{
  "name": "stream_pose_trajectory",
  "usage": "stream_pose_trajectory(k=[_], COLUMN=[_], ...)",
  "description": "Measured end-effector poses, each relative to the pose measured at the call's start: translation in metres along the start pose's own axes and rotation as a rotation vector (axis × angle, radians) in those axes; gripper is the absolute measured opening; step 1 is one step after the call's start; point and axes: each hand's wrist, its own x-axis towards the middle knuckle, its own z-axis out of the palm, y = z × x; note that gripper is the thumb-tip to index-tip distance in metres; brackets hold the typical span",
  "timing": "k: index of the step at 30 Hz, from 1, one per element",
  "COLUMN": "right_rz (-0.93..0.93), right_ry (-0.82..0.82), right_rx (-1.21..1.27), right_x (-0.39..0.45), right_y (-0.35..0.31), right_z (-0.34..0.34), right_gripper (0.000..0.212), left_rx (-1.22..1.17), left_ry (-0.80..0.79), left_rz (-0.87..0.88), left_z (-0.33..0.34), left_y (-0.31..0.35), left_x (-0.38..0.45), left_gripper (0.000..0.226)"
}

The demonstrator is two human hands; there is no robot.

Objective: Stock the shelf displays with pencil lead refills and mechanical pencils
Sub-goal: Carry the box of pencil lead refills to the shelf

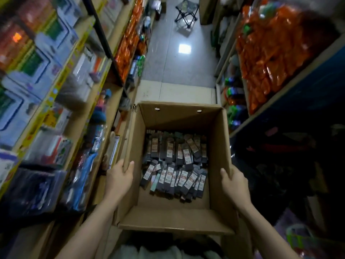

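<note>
Both hands grip an open cardboard box (177, 217) by its side walls. Left hand (119, 176) clasps the top edge of the left wall, thumb hooked over the rim inside, fingers curled round outside. Right hand (234, 181) does likewise on the right wall, thumb on the inner face, fingers wrapped behind the cardboard. Each is closed firmly on the rim, holding nothing else.

Between the hands and lower down, on the box floor, lie the packs (177, 165): slim dark sleeves with white and red labels, heaped loosely in two rough rows, one nearer the far wall, one nearer the middle. Whether they hold leads or pencils cannot be read. Neither hand touches them; they sit well below the gripped rims. A strip of bare box floor shows on the near side.

The far wall of the box has two small holes near its top. To the left stand shelves (61, 86) crowded with boxed and bagged stationery, blurred. To the right, another shelf carries orange packets (268, 53). Ahead runs a tiled aisle (179, 58) with a small folding stool (185, 11) at its far end.
</note>
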Motion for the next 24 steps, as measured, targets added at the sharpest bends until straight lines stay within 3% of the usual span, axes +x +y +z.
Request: stream_pose_trajectory(k=[8,12,24], right_rz=[-0.032,0.029,0.072], right_ry=[0.057,0.091,0.095], right_rx=[-0.011,-0.002,0.038], right_x=[0.165,0.24,0.512], right_y=[-0.114,-0.178,-0.318], right_z=[0.006,0.005,-0.02], right_gripper=[0.028,0.033,0.039], left_rx=[-0.005,-0.037,0.005], left_ry=[0.048,0.017,0.05], left_rz=[0.059,0.128,0.252], left_z=[0.0,-0.009,0.016], left_y=[0.105,0.168,0.37], left_x=[0.181,0.279,0.532], left_gripper=[0.046,0.028,0.038])
